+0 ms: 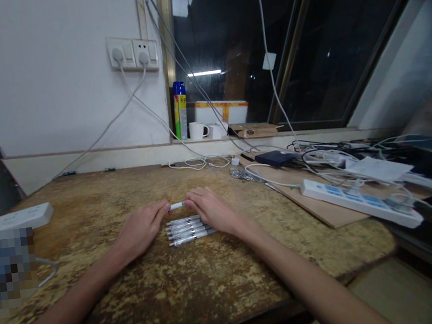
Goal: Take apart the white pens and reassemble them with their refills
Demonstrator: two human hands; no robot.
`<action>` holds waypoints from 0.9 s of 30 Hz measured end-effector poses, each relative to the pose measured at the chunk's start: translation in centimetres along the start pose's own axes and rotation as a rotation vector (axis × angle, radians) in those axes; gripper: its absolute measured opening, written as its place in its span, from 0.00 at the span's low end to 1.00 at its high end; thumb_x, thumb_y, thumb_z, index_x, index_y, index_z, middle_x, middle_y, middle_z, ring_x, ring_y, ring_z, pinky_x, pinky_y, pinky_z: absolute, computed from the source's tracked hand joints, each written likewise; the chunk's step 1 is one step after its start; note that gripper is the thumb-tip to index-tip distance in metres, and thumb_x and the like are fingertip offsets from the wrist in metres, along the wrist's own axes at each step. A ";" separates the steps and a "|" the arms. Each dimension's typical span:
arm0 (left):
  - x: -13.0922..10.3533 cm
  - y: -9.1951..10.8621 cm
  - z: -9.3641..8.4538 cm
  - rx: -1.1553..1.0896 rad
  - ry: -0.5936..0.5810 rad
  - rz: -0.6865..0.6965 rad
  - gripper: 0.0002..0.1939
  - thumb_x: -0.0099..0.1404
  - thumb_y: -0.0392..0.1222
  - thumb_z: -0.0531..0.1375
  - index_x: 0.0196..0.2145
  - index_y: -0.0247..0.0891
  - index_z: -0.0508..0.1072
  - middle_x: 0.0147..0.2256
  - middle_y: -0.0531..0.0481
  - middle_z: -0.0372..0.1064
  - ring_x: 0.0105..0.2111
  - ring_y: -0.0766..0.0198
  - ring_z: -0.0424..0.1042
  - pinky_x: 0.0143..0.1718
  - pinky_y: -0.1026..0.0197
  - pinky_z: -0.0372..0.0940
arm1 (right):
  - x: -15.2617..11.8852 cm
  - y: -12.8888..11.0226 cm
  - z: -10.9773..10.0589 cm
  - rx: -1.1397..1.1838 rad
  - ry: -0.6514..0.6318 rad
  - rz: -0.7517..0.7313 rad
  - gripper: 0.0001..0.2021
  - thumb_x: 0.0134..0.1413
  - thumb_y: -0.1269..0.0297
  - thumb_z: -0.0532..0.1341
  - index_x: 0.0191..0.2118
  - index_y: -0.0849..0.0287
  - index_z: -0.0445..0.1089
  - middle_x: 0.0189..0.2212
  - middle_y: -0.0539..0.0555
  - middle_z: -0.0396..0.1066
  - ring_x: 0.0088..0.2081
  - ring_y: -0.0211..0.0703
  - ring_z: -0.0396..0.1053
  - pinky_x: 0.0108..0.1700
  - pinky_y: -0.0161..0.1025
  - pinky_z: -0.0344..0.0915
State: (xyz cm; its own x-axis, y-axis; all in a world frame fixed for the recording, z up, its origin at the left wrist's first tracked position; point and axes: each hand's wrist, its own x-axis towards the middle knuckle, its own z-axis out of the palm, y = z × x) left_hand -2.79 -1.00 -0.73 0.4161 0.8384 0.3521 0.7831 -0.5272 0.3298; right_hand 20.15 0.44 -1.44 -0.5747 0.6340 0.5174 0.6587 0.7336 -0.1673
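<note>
A white pen (177, 205) is held level between my two hands above the worn wooden table (146, 305). The fingers of my left hand (141, 230) pinch its left end. My right hand (210, 209) grips the right end with its fingers closed. Several clear and silver pens (185, 231) lie side by side in a row just below the held pen. My right hand partly covers their right ends.
A white power strip (361, 202) and tangled cables lie on a brown board at the right. Another white strip (31, 216) is at the left edge. A spray can (180, 111), white mug (197, 130) and cardboard box (255, 129) stand on the windowsill.
</note>
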 end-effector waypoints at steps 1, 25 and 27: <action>0.0 -0.1 0.0 -0.002 0.010 0.015 0.22 0.77 0.52 0.43 0.36 0.42 0.72 0.38 0.47 0.77 0.39 0.53 0.73 0.40 0.56 0.61 | 0.0 0.0 -0.2 0.027 -0.005 0.006 0.14 0.73 0.60 0.49 0.39 0.59 0.68 0.38 0.57 0.72 0.41 0.45 0.67 0.48 0.42 0.61; 0.0 -0.2 -0.3 0.003 0.004 0.073 0.21 0.77 0.51 0.45 0.39 0.41 0.73 0.39 0.46 0.76 0.40 0.54 0.73 0.41 0.56 0.62 | 0.0 0.5 -1.0 0.624 0.008 0.172 0.08 0.63 0.64 0.62 0.45 0.59 0.72 0.39 0.53 0.76 0.41 0.40 0.73 0.45 0.37 0.66; 0.0 -0.2 -0.4 0.000 0.015 0.073 0.21 0.77 0.51 0.45 0.39 0.41 0.73 0.39 0.46 0.76 0.40 0.54 0.73 0.41 0.56 0.63 | 0.1 0.6 -0.9 0.651 0.024 0.172 0.10 0.60 0.65 0.65 0.46 0.58 0.72 0.41 0.54 0.76 0.43 0.41 0.73 0.46 0.38 0.66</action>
State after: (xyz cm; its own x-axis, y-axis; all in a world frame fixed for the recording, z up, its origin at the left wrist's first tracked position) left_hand -3.14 -0.95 -0.49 0.4646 0.7957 0.3887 0.7509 -0.5866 0.3033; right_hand 20.95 0.65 -0.71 -0.4720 0.7549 0.4553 0.3088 0.6253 -0.7167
